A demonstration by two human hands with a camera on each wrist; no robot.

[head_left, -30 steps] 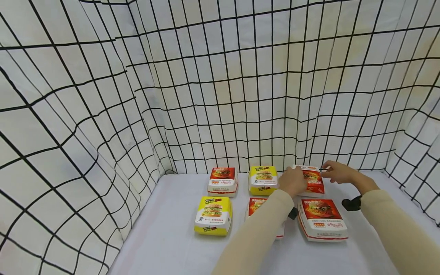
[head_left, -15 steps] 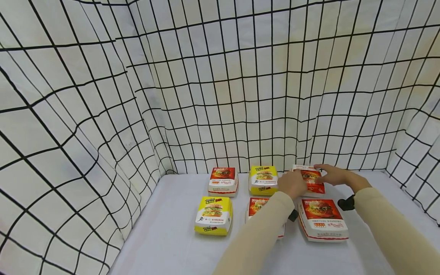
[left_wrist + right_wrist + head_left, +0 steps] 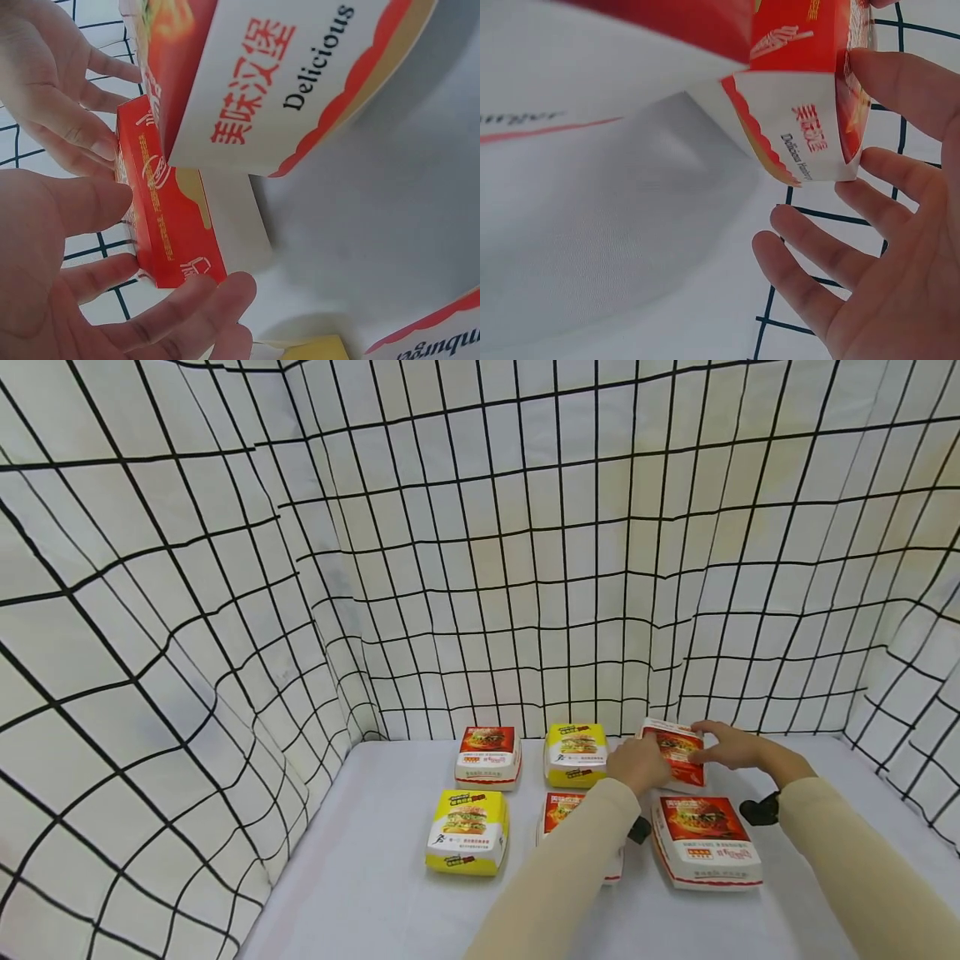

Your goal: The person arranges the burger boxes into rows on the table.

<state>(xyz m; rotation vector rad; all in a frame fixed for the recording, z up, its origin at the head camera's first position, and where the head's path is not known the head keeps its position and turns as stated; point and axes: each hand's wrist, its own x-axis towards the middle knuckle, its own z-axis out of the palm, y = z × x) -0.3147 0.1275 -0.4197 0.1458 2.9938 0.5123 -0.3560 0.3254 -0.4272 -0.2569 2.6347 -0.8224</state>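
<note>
In the head view, a red-and-white burger box [image 3: 681, 755] at the back right sits slightly askew between two hands. The left hand [image 3: 637, 765] grips its left side; in the left wrist view that thumb and index fingertip meet the red lid edge. The right hand [image 3: 737, 748] is at its right side. Seen from the right wrist, the right thumb lies on the printed top of the box [image 3: 791, 124], with fingertips by the corner below and other fingers spread. A larger red-and-white burger box [image 3: 708, 843] stands just in front.
A yellow burger box [image 3: 576, 753] and a red one [image 3: 487, 757] complete the back row. In front are another yellow box [image 3: 467, 832] and a red one [image 3: 558, 808], partly hidden by the left sleeve. White walls with black netting [image 3: 510, 568] surround the white table [image 3: 352, 877].
The right hand has moved left from beside the back-right box onto it. That box has turned and tilted slightly, while the left hand has stayed at its left side.
</note>
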